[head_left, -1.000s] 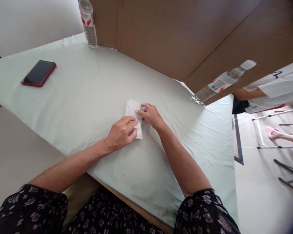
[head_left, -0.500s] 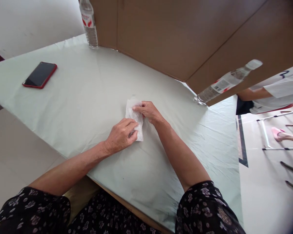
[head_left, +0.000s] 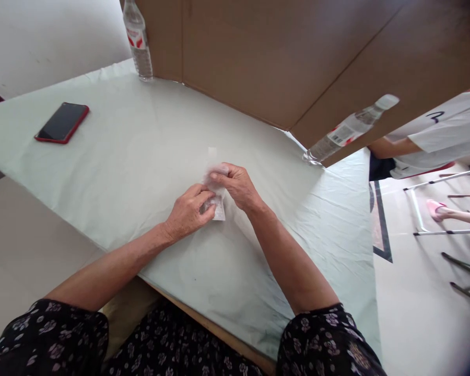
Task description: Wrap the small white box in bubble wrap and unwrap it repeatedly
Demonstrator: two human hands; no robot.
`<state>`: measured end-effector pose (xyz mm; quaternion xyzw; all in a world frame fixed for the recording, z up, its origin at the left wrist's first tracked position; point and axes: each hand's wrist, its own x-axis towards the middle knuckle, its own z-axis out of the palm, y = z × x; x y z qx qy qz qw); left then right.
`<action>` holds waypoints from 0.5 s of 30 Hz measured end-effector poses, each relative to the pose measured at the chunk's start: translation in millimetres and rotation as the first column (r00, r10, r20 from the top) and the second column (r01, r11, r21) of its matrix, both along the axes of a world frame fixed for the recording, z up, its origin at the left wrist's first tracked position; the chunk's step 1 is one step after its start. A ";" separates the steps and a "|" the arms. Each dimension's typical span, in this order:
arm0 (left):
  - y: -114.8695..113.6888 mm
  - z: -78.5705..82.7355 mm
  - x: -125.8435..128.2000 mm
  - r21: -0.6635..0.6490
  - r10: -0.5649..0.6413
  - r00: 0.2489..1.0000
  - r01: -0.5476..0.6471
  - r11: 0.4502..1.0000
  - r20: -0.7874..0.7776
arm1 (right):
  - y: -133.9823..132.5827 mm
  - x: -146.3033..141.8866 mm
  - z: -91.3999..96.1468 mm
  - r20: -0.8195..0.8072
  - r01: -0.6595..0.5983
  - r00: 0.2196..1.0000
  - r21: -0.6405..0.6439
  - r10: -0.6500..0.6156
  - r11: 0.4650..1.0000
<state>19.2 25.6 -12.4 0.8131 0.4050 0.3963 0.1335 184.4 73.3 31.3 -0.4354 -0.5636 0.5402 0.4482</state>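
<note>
Over the pale green tablecloth (head_left: 133,172), both hands hold a small translucent white piece of what looks like bubble wrap (head_left: 219,209). My left hand (head_left: 191,210) is closed at its lower left, fingers and thumb pinching the side. My right hand (head_left: 237,184) grips the upper part between thumb and fingers, where the piece looks bent and slightly blurred. A pale narrow strip (head_left: 212,153) shows just beyond the fingertips; whether it is joined to the piece I cannot tell. My fingers hide the middle.
A red-cased phone (head_left: 62,122) lies at the left. A brown cardboard panel (head_left: 235,62) stands across the back, with an upright water bottle (head_left: 139,44) and a tilted bottle (head_left: 348,131) against it. Beyond the right edge are a person's white sleeve (head_left: 446,128) and metal-framed furniture (head_left: 419,211).
My right hand has bent the upper part of the bubble wrap, which lay flatter before. The pale strip now shows beyond it. The view has shifted slightly.
</note>
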 end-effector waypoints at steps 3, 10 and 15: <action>-3.9 3.6 0.3 -0.005 0.119 0.993 -0.119 0.993 -0.013 | -9.3 0.7 2.6 0.010 -0.003 1.000 0.021 0.003 1.000; -5.4 4.4 0.4 -0.177 0.255 0.966 -0.258 0.950 -0.040 | -43.7 -0.5 -1.2 0.061 0.051 0.996 0.113 -0.058 0.992; -2.3 -1.0 -3.4 -0.185 0.219 0.974 -0.206 0.961 0.051 | -73.3 -3.4 -14.4 0.147 0.113 0.979 0.197 -0.143 0.974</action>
